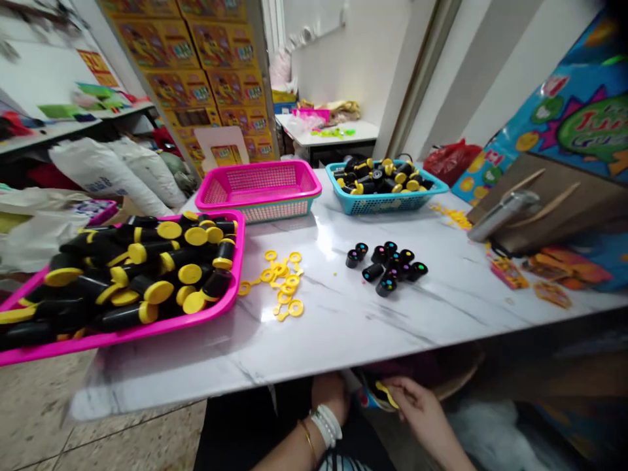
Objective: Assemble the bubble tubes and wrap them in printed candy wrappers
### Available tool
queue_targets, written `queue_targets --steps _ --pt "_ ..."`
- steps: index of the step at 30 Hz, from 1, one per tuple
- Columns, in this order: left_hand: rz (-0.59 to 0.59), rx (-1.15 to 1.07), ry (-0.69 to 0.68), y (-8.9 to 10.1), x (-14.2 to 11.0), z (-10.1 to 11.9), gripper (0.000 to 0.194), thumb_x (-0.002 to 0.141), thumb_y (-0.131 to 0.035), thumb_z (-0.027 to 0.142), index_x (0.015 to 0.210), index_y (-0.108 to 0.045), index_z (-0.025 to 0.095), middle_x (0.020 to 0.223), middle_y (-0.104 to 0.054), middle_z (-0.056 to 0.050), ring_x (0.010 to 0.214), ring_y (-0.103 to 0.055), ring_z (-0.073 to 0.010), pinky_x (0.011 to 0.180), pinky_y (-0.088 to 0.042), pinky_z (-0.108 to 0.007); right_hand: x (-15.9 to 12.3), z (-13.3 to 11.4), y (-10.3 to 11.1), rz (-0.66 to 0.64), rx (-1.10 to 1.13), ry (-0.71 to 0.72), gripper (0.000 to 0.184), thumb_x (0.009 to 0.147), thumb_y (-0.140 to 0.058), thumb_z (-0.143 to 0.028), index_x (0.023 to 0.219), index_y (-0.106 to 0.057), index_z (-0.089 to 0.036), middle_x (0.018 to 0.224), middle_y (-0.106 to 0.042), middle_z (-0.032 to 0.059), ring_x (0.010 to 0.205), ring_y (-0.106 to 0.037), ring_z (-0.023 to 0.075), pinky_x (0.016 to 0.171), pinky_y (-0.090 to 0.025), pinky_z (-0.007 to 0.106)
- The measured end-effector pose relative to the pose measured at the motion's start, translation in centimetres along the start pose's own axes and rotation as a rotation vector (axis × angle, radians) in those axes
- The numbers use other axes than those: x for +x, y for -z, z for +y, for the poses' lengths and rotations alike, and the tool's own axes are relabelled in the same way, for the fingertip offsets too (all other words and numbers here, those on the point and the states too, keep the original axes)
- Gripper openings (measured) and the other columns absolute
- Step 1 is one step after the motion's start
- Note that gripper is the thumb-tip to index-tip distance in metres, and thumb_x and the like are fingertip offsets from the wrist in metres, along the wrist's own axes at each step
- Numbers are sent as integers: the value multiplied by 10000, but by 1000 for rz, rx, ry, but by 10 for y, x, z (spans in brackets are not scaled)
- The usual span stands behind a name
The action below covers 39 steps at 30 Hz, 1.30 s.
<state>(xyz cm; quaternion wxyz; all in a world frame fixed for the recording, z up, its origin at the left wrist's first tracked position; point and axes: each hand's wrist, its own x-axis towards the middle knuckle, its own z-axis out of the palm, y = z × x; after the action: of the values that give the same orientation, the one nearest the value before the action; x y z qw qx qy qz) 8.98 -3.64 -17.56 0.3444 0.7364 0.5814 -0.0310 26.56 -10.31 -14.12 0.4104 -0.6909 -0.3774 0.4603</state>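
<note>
Right hand (417, 407): yellow piece (387, 395) gripped by fingers below desk's (343, 333) front edge | Left hand (333, 394): fingers hidden, state undetermined | Black-and-yellow tubes (157, 292): heaped in pink basket (147, 333), desk's left edge

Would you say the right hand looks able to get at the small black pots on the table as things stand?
Probably not straight away: the right hand pinches a yellow piece below the table edge, so it would likely have to free its grip and come up around. The black pots themselves sit uncovered.
</note>
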Motion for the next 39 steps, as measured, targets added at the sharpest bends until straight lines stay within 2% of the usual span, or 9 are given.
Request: queue_targets --steps 8,14,18,22,25,30,33,36,39 --pt "56 22 -7 -15 -2 -6 276 744 -548 161 925 -750 110 1033 -702 -166 1090 -609 -340 943 -443 -426 -5 -11 -5 32 57 -69 336 640 -708 -505 761 -757 -195 494 -549 -8 423 -411 116 405 -252 231" --pt "152 -67 -45 10 -23 -6 172 765 -544 163 756 -716 165 871 -711 -79 945 -644 -243 869 -471 -338 -8 -17 22 105 67 -81 392 654 -729 -508 840 -734 -164 489 -521 -22 415 -406 99 401 -235 210" --pt "229 -110 -169 32 -35 23 184 824 -519 201 870 -696 190 961 -699 -62 1005 -618 -237 919 -462 -349 -10 -10 42 133 122 -109 448 666 -730 -538 891 -705 -151 449 -487 -49 362 -340 69 388 -213 197" --pt "208 -112 -326 46 -18 68 238 888 -505 264 1036 -673 181 1022 -704 -101 981 -635 -264 925 -478 -397 -9 -4 45 118 147 -99 463 690 -714 -562 912 -689 -156 477 -513 -43 371 -374 71 385 -240 194" --pt "169 -106 -431 59 -14 88 231 920 -472 257 1011 -669 177 978 -711 -117 918 -658 -254 828 -516 -365 -9 0 44 94 147 -94 472 698 -712 -576 908 -691 -154 479 -518 -39 364 -374 71 373 -240 196" --pt "80 -200 -611 104 -53 92 142 893 -543 262 942 -648 181 821 -707 -55 750 -663 -192 678 -505 -277 -8 4 48 76 190 -95 432 725 -710 -588 825 -665 -170 497 -499 -47 386 -377 66 369 -259 185" --pt "-75 -277 -653 145 -67 94 119 889 -592 297 865 -647 195 639 -653 15 564 -601 -124 540 -440 -210 -4 1 46 72 233 -109 444 731 -716 -591 665 -551 -184 498 -453 -59 403 -360 57 369 -242 177" --pt "140 -113 -647 179 -55 102 134 918 -552 273 950 -645 183 761 -679 -19 653 -632 -147 618 -477 -241 4 -7 39 43 251 -117 500 700 -747 -594 603 -467 -191 472 -401 -75 385 -308 43 366 -197 175" --pt "412 189 -512 200 -23 112 247 936 -491 213 1161 -589 186 958 -673 -73 762 -666 -211 657 -508 -311 10 -15 26 17 247 -104 501 642 -778 -610 632 -514 -185 483 -413 -74 394 -311 46 372 -209 180"
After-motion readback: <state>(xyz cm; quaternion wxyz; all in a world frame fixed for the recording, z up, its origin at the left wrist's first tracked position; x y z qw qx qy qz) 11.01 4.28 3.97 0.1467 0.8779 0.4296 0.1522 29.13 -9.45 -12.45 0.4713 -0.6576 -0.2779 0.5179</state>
